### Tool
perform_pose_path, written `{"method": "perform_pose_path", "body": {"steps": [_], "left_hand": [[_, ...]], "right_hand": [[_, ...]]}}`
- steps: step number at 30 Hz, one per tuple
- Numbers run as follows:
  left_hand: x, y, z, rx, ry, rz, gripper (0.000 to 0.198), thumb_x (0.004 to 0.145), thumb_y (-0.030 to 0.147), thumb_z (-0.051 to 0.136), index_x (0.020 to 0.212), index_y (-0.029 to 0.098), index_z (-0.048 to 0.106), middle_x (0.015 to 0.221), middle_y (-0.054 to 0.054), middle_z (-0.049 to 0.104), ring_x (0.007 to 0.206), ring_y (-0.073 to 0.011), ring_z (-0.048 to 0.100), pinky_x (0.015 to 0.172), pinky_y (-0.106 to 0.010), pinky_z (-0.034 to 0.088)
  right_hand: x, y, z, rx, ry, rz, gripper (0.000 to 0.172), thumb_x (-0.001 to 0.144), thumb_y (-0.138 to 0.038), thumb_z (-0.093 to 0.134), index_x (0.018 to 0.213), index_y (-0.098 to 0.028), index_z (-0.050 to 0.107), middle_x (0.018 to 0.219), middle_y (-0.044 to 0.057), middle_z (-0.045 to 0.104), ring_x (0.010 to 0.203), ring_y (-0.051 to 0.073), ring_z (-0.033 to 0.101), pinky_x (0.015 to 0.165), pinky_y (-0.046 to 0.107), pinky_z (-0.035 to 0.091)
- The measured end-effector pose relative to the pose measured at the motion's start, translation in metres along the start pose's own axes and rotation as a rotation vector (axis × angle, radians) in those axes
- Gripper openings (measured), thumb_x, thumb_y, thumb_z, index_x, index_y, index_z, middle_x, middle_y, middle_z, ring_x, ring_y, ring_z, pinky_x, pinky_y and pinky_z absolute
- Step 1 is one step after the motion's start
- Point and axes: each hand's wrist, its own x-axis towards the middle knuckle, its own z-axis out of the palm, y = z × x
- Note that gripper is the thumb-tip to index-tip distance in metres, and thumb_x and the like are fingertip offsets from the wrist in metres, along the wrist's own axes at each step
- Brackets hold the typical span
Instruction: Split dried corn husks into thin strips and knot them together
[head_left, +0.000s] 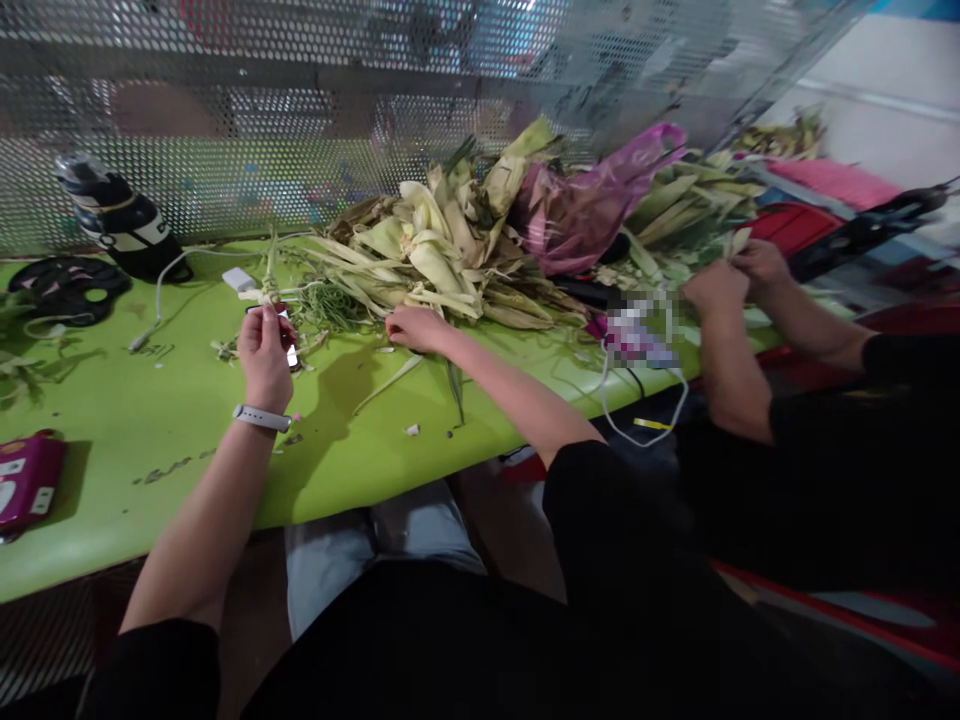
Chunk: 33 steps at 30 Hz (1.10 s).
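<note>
My left hand (266, 350) is raised over the table with the fingers closed around the base of a small husk bundle (268, 285). The bundle is pale and knotted, with thin green strips sticking up and sideways. Below and behind that hand lies a phone (288, 340), partly covered. My right hand (415, 328) is curled at the front edge of a heap of dry corn husks (442, 250), beside shredded green strips (330, 300). Its fingertips are turned away, so what they grip, if anything, is hidden. A few loose husk strips (386, 385) lie just in front of it.
A dark bottle (127, 215) and a black roll (71, 290) stand at back left, near a white charger (238, 279) with cable. A magenta case (30, 485) lies left. Behind the husks is a pink plastic bag (577, 205). At right, a co-worker's hands (727, 280) hold husk.
</note>
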Motion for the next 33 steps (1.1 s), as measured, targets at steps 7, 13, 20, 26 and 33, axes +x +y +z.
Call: {"method": "perform_pose_path", "body": {"steps": [7, 13, 20, 26, 33], "left_hand": [[-0.001, -0.007, 0.000, -0.047, -0.033, -0.027, 0.020, 0.092, 0.036, 0.060, 0.083, 0.019, 0.064, 0.066, 0.003, 0.053, 0.052, -0.0063, 0.048, 0.052, -0.019, 0.042], [-0.001, -0.008, 0.003, -0.216, -0.006, -0.177, 0.020, 0.088, 0.034, 0.068, 0.082, 0.015, 0.067, 0.063, 0.004, 0.053, 0.050, -0.0035, 0.047, 0.048, -0.014, 0.040], [0.003, 0.001, 0.000, -0.253, 0.056, -0.176, 0.019, 0.092, 0.028, 0.063, 0.079, 0.015, 0.068, 0.062, 0.004, 0.055, 0.048, -0.0025, 0.049, 0.047, -0.013, 0.041], [0.006, 0.002, -0.003, -0.250, 0.128, -0.145, 0.021, 0.093, 0.028, 0.062, 0.076, 0.016, 0.066, 0.060, 0.004, 0.054, 0.047, -0.0026, 0.048, 0.046, -0.013, 0.039], [0.006, 0.006, -0.005, -0.234, 0.164, -0.123, 0.021, 0.095, 0.026, 0.059, 0.077, 0.017, 0.066, 0.060, 0.004, 0.054, 0.047, -0.0029, 0.047, 0.045, -0.014, 0.039]], "right_hand": [[-0.005, 0.008, -0.018, 0.995, 0.088, 0.080, 0.009, 0.088, -0.020, 0.061, 0.083, -0.017, 0.054, 0.087, 0.005, 0.073, 0.063, 0.013, 0.065, 0.050, 0.021, 0.037], [-0.006, -0.007, -0.046, 1.355, 0.147, 0.018, 0.021, 0.081, -0.028, 0.073, 0.083, -0.019, 0.054, 0.073, -0.001, 0.069, 0.054, 0.007, 0.058, 0.045, 0.017, 0.037], [-0.007, -0.019, -0.028, 0.553, 0.214, 0.087, 0.010, 0.088, -0.024, 0.063, 0.088, -0.014, 0.067, 0.082, 0.007, 0.070, 0.069, 0.016, 0.062, 0.065, 0.027, 0.048], [0.012, -0.035, -0.016, 0.016, 0.373, 0.073, 0.022, 0.096, -0.026, 0.052, 0.101, -0.016, 0.071, 0.108, 0.011, 0.068, 0.093, 0.023, 0.063, 0.079, 0.033, 0.047], [0.052, -0.067, -0.003, 0.021, 0.313, -0.151, 0.027, 0.096, -0.025, 0.051, 0.119, -0.019, 0.064, 0.118, 0.009, 0.063, 0.098, 0.022, 0.060, 0.076, 0.031, 0.046]]}}
